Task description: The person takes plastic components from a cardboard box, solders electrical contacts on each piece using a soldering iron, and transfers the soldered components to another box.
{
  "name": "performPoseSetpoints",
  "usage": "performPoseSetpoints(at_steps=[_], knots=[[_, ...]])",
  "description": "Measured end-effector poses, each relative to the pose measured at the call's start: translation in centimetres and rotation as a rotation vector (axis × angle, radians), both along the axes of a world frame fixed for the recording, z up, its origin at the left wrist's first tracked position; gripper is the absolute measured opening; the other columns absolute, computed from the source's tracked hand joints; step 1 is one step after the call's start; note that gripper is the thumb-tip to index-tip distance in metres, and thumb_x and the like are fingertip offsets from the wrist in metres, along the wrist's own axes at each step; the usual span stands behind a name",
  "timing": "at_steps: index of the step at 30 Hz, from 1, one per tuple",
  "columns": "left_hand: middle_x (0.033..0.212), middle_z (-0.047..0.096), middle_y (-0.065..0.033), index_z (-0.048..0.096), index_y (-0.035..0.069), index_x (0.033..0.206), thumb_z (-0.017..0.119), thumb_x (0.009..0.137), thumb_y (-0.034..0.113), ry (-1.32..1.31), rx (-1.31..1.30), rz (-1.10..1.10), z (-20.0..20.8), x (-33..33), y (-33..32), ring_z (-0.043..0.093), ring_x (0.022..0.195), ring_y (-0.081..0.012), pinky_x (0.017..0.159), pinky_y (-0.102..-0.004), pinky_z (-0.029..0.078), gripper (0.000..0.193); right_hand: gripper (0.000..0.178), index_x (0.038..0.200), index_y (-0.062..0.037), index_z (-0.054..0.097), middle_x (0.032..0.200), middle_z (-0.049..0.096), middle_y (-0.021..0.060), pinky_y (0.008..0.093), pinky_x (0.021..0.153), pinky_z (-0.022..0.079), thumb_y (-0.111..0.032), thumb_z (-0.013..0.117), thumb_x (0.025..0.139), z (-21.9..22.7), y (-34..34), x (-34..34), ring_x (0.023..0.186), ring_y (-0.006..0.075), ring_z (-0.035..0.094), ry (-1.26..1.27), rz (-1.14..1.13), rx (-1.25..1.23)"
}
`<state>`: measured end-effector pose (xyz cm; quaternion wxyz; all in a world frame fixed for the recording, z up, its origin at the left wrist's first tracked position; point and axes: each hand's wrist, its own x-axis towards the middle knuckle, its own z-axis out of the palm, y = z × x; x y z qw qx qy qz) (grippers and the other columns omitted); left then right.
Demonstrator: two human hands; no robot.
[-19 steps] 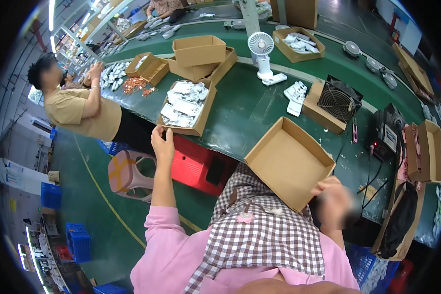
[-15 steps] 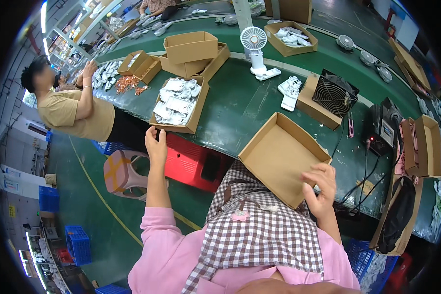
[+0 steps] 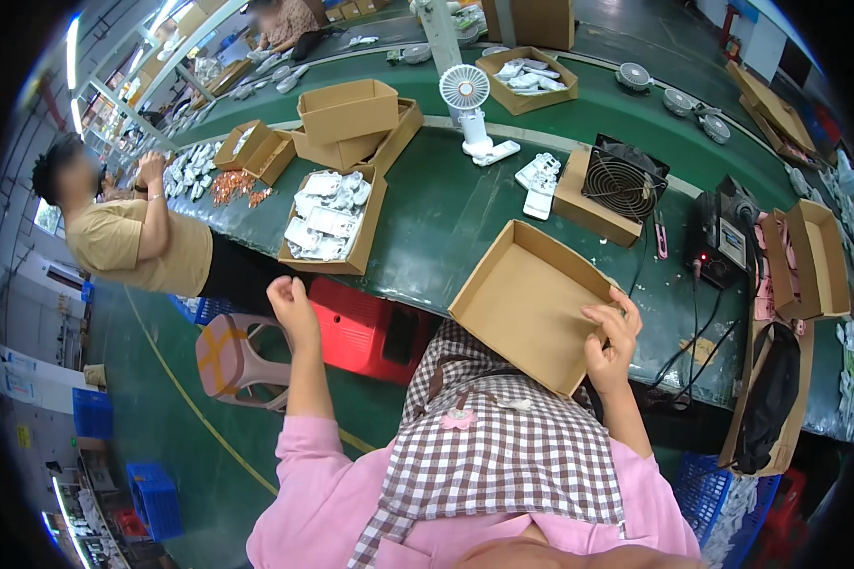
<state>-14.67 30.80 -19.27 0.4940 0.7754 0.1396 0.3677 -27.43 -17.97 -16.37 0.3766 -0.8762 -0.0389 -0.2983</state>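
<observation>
Right hand: my right hand (image 3: 609, 339) has now closed on the near edge of the empty cardboard tray (image 3: 531, 302), which a moment ago it only blurred toward.
Left hand: my left hand (image 3: 292, 305) stays raised and empty, fingers loosely curled.
Tray: tilted, far side resting on the green tabletop (image 3: 446, 218), near side over my lap.
Meaning: I judge the tray is now under my control.

Pink long sleeves (image 3: 299, 474) — brown-and-white checked apron (image 3: 503, 446) — small pink flower (image 3: 458, 418).

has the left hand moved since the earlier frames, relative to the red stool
Yes. The left hand has come back toward the person from the edge of the carton of white parts, and is now over the red stool.
</observation>
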Motion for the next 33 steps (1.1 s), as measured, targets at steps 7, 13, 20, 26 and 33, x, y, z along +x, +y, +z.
performPoseSetpoints(at_steps=[7, 13, 20, 26, 33], knots=[[0.08, 0.066, -0.0056, 0.065, -0.001, 0.091, 0.059, 0.09, 0.023, 0.862, 0.091, -0.847, -15.3, -4.6, -9.4, 0.059, 0.066, -0.0134, 0.062, -0.0291, 0.048, 0.024, 0.029, 0.101, -0.0037, 0.064, 0.106, 0.064, 0.0089, 0.0407, 0.103, 0.026, -0.016, 0.055, 0.077, -0.9, -0.5, 0.1, 0.118, 0.031, 0.047, -0.099, -0.002, 0.053], [0.105, 0.066, -0.0142, 0.062, 0.001, 0.11, 0.047, 0.092, 0.028, 0.825, 0.112, -0.749, -33.0, 1.9, -14.5, 0.064, 0.09, -0.0273, 0.077, -0.0397, 0.052, 0.036, 0.026, 0.096, -0.0031, 0.064, 0.099, 0.063, 0.0103, 0.0417, 0.102, 0.028, -0.018, 0.05, 0.08, -1.3, 0.1, 0.5, 0.115, 0.0318, 0.047, -0.117, 0.035, 0.046], [0.104, 0.066, -0.0143, 0.062, 0.002, 0.109, 0.047, 0.092, 0.027, 0.895, -0.031, -0.808, -37.4, 5.0, -16.1, 0.064, 0.089, -0.0273, 0.076, -0.0397, 0.052, 0.034, 0.024, 0.089, -0.0044, 0.065, 0.088, 0.062, 0.0085, 0.0419, 0.099, 0.029, -0.019, 0.049, 0.079, -1.4, 0.8, 0.8, 0.109, 0.0303, 0.05, -0.138, 0.01, 0.016], [0.102, 0.066, -0.0144, 0.062, 0.002, 0.108, 0.047, 0.092, 0.026, 0.97, -0.102, -0.871, -37.4, 2.3, -13.5, 0.064, 0.088, -0.0273, 0.075, -0.0397, 0.052, 0.033, 0.023, 0.086, -0.005, 0.065, 0.085, 0.06, 0.0077, 0.0428, 0.097, 0.029, -0.019, 0.049, 0.078, -1.8, -0.5, 0.8, 0.107, 0.0296, 0.05, -0.131, -0.053, 0.004], [0.101, 0.066, -0.0145, 0.062, 0.002, 0.106, 0.046, 0.091, 0.026, 1.003, -0.192, -0.821, -38.3, 2.3, -16.3, 0.064, 0.087, -0.0273, 0.074, -0.0397, 0.053, 0.032, 0.021, 0.082, -0.0053, 0.064, 0.082, 0.059, 0.0071, 0.0427, 0.097, 0.029, -0.018, 0.049, 0.076, -1.5, 0.1, 0.9, 0.106, 0.0291, 0.05, -0.124, -0.029, 0.003]])
